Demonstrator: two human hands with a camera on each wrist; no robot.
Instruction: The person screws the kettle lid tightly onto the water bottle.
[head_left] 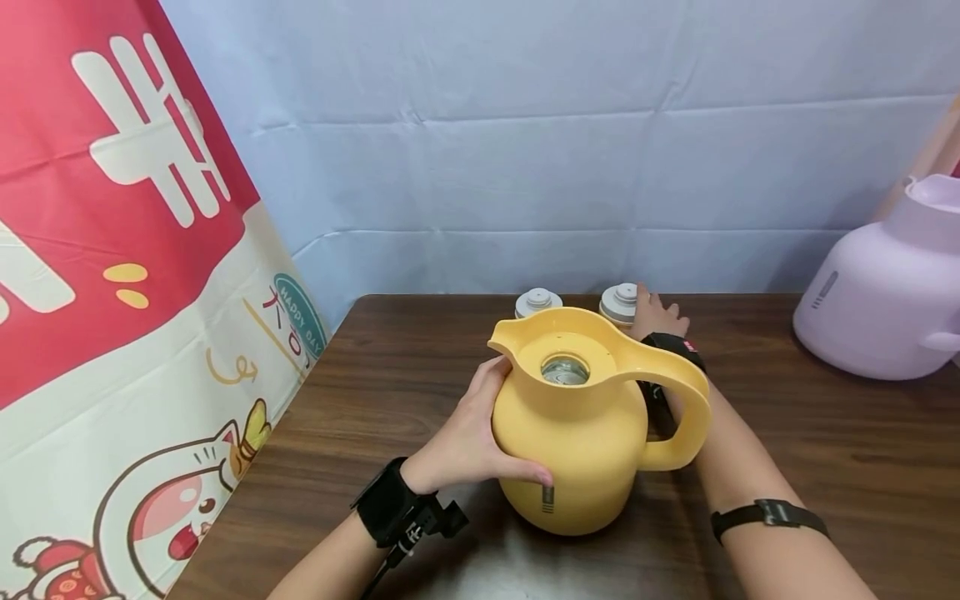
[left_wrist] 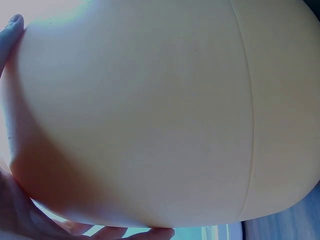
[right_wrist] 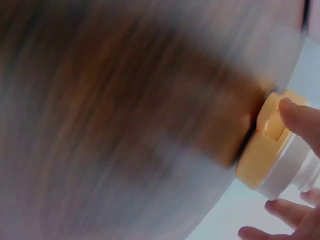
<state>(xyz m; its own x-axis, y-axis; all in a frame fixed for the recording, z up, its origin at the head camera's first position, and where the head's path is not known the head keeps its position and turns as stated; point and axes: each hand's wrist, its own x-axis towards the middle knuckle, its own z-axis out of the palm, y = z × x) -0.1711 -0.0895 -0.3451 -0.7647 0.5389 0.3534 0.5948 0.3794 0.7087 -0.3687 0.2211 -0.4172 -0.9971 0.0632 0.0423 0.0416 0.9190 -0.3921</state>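
A yellow vacuum jug [head_left: 570, 450] stands upright with its mouth uncovered, a shiny inner neck [head_left: 566, 370] showing. My left hand [head_left: 491, 429] grips its body from the left, thumb across the front; the jug's pale curved side [left_wrist: 150, 120] fills the left wrist view. Behind the jug, my right hand [head_left: 660, 317] reaches to a yellow and white stopper [head_left: 619, 303] near the table's back edge. In the right wrist view, the thumb lies over the yellow part of that stopper [right_wrist: 260, 160], while the other fingers are spread beside it.
A second white-topped stopper [head_left: 537, 302] stands to the left, partly behind the jug's spout. On the right is a lilac jug [head_left: 877, 300], cut by the frame edge. Light blue cloth [head_left: 480, 167] hangs behind the wooden table [head_left: 390, 375]; a printed cloth [head_left: 150, 333] hangs at left.
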